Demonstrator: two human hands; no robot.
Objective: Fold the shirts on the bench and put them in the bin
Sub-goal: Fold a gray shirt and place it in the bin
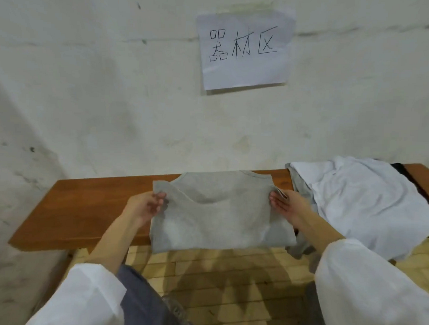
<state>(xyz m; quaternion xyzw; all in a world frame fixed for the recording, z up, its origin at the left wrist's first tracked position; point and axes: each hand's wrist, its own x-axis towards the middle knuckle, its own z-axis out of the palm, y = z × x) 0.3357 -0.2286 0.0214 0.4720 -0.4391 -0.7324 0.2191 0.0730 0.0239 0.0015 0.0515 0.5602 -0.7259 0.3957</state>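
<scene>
The grey shirt (pixel 218 218) is lying across the counter (pixel 90 206), with its lower part overhanging the near edge. The left hand (pixel 146 206) is pinching the left shoulder with curled fingers. The right hand (pixel 283 206) is pinching the right shoulder, fingers nearly straight. The fabric is sagging between the two holds, which suggests a light, limp knit that is unlikely to slip. Seamed shoulders and hem corners are offering the firmest hold. The unfolded pile (pixel 365 204) is lying just beside it. The bin is not showing.

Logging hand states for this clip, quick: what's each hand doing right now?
Left hand: pinches the left edge of the grey shirt.
Right hand: at its right edge; grip cannot be told.
</scene>
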